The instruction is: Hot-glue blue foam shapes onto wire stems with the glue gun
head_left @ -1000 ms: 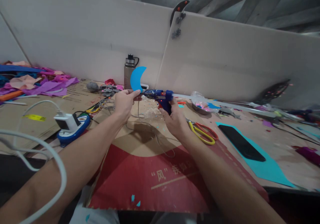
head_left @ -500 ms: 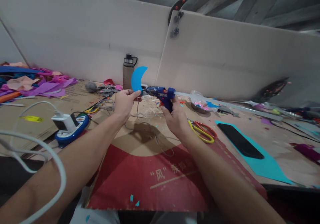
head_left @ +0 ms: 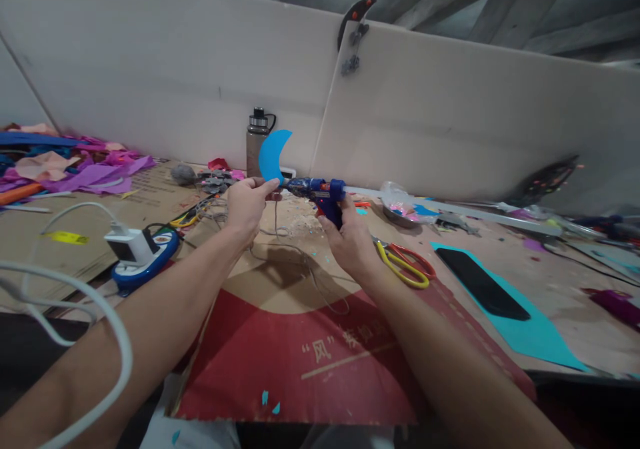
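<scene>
Between the thumb and fingers of my left hand [head_left: 249,207] is the lower end of a blue paper crescent [head_left: 271,157], held upright. My right hand [head_left: 350,235] is wrapped round the handle of a dark blue glue gun [head_left: 320,189]. The gun points left, and its nozzle meets the crescent's lower edge by my left fingertips; whether it touches cannot be made out. A long pale glue stick [head_left: 365,191] runs out of the gun's back end. Both hands are above a red and tan cardboard sheet [head_left: 295,349].
Scissors [head_left: 405,265] with yellow and red handles lie right of my right hand. A black phone [head_left: 480,282] rests on turquoise sheet material [head_left: 540,342]. A power strip [head_left: 145,262] with a white plug and looping cables is at left. A bottle [head_left: 257,145] stands behind.
The glue gun and my right hand have shifted slightly left. The crescent has tilted a little to the left in my left hand's grip.
</scene>
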Available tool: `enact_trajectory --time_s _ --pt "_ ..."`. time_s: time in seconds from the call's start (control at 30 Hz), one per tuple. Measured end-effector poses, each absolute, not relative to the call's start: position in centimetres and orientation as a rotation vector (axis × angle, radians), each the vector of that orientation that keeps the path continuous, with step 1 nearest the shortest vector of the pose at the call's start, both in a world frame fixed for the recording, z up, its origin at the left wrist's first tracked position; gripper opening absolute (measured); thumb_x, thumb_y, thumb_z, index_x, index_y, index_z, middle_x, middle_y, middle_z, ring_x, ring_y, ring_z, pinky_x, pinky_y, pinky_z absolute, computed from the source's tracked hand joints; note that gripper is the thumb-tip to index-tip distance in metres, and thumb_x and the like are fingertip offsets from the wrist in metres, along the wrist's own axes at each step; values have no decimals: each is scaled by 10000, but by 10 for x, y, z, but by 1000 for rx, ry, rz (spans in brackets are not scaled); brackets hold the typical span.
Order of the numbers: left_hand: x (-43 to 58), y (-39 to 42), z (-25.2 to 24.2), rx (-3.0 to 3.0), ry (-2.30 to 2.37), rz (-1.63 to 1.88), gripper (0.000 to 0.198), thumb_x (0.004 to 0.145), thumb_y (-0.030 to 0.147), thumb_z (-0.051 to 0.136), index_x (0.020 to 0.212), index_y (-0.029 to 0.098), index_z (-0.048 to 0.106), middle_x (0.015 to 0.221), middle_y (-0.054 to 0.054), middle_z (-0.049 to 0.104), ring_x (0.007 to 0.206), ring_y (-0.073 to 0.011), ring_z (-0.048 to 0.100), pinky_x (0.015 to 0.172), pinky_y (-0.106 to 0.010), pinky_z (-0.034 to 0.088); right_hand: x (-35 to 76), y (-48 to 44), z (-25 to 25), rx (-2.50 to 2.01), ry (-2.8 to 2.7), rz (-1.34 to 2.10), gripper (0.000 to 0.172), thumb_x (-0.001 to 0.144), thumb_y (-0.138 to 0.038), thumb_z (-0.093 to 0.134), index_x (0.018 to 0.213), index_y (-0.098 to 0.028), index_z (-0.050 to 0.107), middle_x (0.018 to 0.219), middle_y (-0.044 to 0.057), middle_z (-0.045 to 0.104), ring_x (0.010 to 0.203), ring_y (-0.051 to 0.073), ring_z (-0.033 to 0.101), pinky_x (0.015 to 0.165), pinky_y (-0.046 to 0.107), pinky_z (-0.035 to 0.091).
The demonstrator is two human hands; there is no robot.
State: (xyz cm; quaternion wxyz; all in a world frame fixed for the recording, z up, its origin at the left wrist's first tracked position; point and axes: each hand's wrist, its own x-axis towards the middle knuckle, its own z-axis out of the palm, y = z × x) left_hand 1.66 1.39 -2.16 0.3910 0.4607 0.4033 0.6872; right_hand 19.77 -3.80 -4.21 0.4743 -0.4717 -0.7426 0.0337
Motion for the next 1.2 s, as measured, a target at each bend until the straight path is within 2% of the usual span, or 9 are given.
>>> enact_trajectory --time_s 0.37,0.6,0.7,0.8,0.9,1.0,1.07,1.13,1.2 --pt "18 14 -25 1241 1019 1731 160 636 243 729 640 130 617 605 -25 628 540 -121 601 531 -226 456 203 -36 -40 -1044 -1753 97 465 858 -260 491 1317 -205 436 1226 126 576 1106 268 542 974 473 405" --pt "18 12 -24 1271 1024 1713 173 641 250 730 629 134 602 599 -24 624 551 -126 604 540 -230 443 202 -38 -37 -1061 -1706 141 435 835 -262 505 1263 -191 486 1176 132 599 1102 275 535 972 510 393" --pt "19 10 -24 1280 1026 1692 189 649 260 728 621 136 588 594 -26 625 545 -120 602 517 -223 410 204 -34 -38 -1077 -1653 188 380 818 -286 521 1187 -196 527 1097 122 622 1015 261 565 904 492 437" --pt "20 9 -24 1252 1004 1667 203 653 269 730 628 142 573 601 -24 629 546 -113 608 471 -211 342 209 -23 -44 -1066 -1546 368 274 796 -301 528 1055 -213 542 888 66 641 797 198 587 740 398 500" --pt "20 8 -23 1198 986 1639 211 645 262 737 634 147 559 636 -35 646 557 -110 617 444 -207 285 215 -5 -56 -1133 -1422 735 155 764 -295 530 895 -217 501 702 4 589 560 136 519 529 304 470" --pt "20 8 -23 1184 976 1616 204 642 268 736 655 145 573 672 -50 663 562 -106 615 440 -207 263 222 14 -69 -1255 -1440 976 103 744 -292 548 741 -224 470 674 27 597 510 140 508 480 309 448" --pt "21 7 -23 1191 978 1605 206 638 276 737 666 144 581 680 -52 665 566 -104 613 444 -206 264 228 22 -75 -1400 -1548 828 183 736 -295 569 630 -235 432 586 35 560 523 167 519 515 338 450" --pt "22 6 -23 1195 986 1607 209 634 278 738 656 144 579 669 -47 660 565 -103 609 449 -205 270 234 25 -75 -1561 -1654 459 321 712 -309 612 535 -248 351 516 34 494 597 205 544 615 383 455" --pt "25 5 -23 1213 997 1633 198 644 273 727 634 146 576 653 -39 653 557 -100 597 460 -205 295 235 22 -71 -1620 -1690 113 376 704 -333 624 513 -251 310 532 43 478 701 239 558 725 427 440"
